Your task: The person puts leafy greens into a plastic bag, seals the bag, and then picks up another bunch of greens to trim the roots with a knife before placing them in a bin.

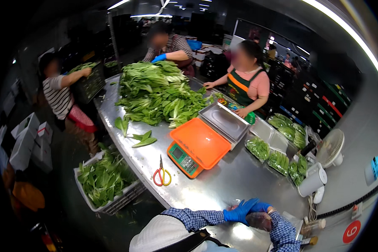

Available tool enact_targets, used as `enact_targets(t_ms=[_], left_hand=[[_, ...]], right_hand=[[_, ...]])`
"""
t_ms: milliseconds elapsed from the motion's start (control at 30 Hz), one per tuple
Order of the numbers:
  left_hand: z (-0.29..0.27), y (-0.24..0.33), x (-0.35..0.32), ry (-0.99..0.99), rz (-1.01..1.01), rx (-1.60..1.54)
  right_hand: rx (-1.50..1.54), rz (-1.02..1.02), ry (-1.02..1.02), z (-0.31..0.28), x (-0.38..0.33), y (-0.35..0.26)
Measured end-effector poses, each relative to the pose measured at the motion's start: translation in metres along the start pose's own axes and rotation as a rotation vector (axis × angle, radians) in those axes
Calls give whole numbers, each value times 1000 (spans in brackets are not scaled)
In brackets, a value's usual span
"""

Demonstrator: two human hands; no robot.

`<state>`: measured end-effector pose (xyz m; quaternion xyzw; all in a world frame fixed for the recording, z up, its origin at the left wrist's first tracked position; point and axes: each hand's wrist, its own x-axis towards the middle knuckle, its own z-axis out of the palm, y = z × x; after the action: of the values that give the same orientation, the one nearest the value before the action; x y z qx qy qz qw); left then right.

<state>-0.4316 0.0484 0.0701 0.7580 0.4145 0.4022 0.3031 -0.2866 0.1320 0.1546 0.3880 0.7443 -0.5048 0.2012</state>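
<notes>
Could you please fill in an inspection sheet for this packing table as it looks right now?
Surface: steel table, shiny, with loose leaves.
Job's things: left hand in a blue glove pulls at the clear glove on the right hand.
Clutter: scissors, orange scale, steel tray scale, heap of leafy greens, bagged greens.
Grippers: both hands meet at the table's near edge; neither holds a tool.
Cables: white cord by the white jug.
Surroundings: three other people, crate of greens, small fan.
</notes>
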Motion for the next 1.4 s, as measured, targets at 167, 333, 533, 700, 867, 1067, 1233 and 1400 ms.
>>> enact_targets(t_ms=[167, 333, 533, 700, 867, 1067, 1233, 1400], left_hand=[[-13, 11, -6, -24, 12, -191], [-34, 15, -6, -9, 121, -270], [-41, -5, -10, -31, -32, -77], [-44, -12, -2, -106, -145, -119], [-35, -28, 5, 81, 67, 77], [-89, 69, 35, -292, 28, -400], [-77, 40, 30, 23, 285, -162], [-94, 71, 12, -93, 83, -687]], right_hand=[[19, 45, -29, 13, -11, -8], [119, 39, 37, 8, -39, -34], [261, -90, 345, 25, -101, -62], [-61, -135, 778, 62, -136, -57], [-478, -113, 1064, 86, -124, -38], [-336, -133, 1322, 77, -100, -6], [-676, -279, 1378, 73, -139, -84], [-921, -221, 1189, 70, -112, -28]])
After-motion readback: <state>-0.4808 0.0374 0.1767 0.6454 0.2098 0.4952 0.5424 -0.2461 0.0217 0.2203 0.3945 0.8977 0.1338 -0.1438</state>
